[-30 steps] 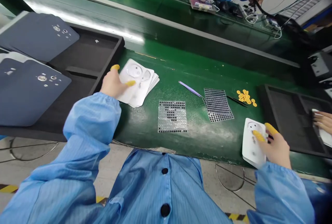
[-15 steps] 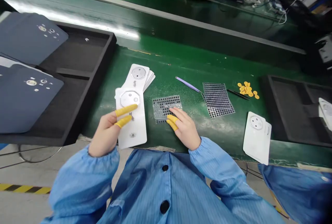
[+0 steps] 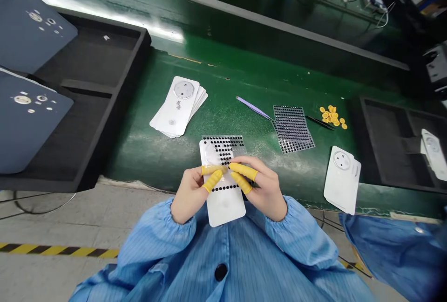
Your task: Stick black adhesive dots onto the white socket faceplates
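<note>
A white phone back panel [image 3: 226,209] lies at the table's front edge, its lower end reaching past the edge. Over it is a clear sheet of black dots [image 3: 223,141], with some rows bare in its middle. My left hand [image 3: 192,195], with yellow finger cots on thumb and forefinger, pinches the sheet from the left; whether it also grips the panel, I cannot tell. From the right, my right hand [image 3: 267,190], in matching cots, has its fingertips closed on the sheet beside a black dot.
A fanned stack of white panels [image 3: 178,106] is at left. Purple tweezers [image 3: 253,107], a second dotted sheet [image 3: 293,128], black tweezers [image 3: 320,123] and yellow finger cots [image 3: 331,115] lie to the right. More white panels [image 3: 341,185] sit beyond. Black trays flank both sides, the left tray [image 3: 118,73] holding blue-grey covers.
My left hand has brought the white panel rightward from beside the stack to under the dotted sheet. My right hand has moved down and right, and both hands now meet at the sheet.
</note>
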`<act>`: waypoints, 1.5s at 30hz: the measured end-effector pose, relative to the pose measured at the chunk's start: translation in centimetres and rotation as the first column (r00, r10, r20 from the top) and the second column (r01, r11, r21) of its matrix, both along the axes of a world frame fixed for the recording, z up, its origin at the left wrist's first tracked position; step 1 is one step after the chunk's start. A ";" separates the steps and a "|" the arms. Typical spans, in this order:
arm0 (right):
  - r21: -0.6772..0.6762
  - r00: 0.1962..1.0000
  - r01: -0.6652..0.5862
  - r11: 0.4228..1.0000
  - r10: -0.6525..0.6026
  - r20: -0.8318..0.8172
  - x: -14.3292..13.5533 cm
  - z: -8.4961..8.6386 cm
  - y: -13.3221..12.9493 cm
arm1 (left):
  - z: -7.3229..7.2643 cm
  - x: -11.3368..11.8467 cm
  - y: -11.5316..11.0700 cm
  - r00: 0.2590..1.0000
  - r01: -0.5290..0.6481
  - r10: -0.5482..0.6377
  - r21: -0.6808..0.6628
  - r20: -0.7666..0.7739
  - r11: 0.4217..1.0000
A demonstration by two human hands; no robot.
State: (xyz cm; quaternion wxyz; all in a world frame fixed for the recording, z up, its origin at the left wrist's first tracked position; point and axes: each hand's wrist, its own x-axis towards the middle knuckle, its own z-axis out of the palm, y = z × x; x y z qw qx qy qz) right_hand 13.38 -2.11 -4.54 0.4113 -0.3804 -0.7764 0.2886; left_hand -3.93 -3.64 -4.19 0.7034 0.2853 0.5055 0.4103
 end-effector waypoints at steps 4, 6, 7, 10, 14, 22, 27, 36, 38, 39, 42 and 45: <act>0.100 0.997 -0.019 0.995 0.011 0.081 -0.4 -0.7 0.6 | -0.6 0.1 -0.5 0.993 0.085 -0.078 0.072 -0.090 0.994; 0.088 0.993 -0.044 0.995 0.034 0.112 -0.5 -1.3 0.7 | -1.1 -0.1 -0.6 0.969 0.144 -0.104 0.166 -0.225 0.976; 0.075 0.992 -0.051 0.996 0.042 0.117 -0.6 -1.5 0.7 | -1.4 -0.3 -0.6 0.945 0.183 -0.112 0.214 -0.308 0.959; 0.026 0.995 -0.050 0.998 0.047 0.088 -0.8 -2.3 0.7 | -2.1 -0.9 -0.4 0.840 0.315 -0.107 0.316 -0.532 0.895; -0.128 1.000 0.009 0.992 -0.012 -0.027 -1.6 -3.0 0.7 | -2.5 -1.2 0.3 0.751 0.422 -0.103 0.354 -0.652 0.835; -0.058 0.979 0.197 0.979 -0.192 0.074 -1.6 -4.3 1.2 | -1.9 -3.4 0.6 0.823 0.312 -0.112 0.278 -0.557 0.909; 0.061 0.967 0.246 0.967 -0.249 0.048 -0.8 -3.1 1.5 | 1.1 -5.2 -0.8 0.828 -0.165 0.275 0.257 -0.489 0.952; 0.268 0.988 0.142 0.953 -0.154 0.023 -3.6 1.2 -0.6 | 3.5 -0.1 -3.2 0.952 -0.160 0.218 0.262 -0.212 0.952; 0.273 0.990 0.103 0.956 -0.126 0.068 -3.4 1.2 -0.9 | 3.2 -0.2 -3.4 0.952 -0.137 0.208 0.295 -0.225 0.946; 0.278 0.988 0.089 0.956 -0.119 0.094 -3.1 1.2 -1.1 | 3.0 -0.3 -3.5 0.953 -0.127 0.202 0.308 -0.227 0.943; 0.280 0.980 0.053 0.958 -0.103 0.168 -2.4 1.3 -1.3 | 2.7 -0.5 -3.5 0.957 -0.091 0.179 0.353 -0.226 0.931; 0.299 0.979 0.018 0.954 -0.078 0.189 -2.0 1.5 -1.2 | 2.4 -0.4 -3.4 0.956 -0.073 0.186 0.427 -0.229 0.901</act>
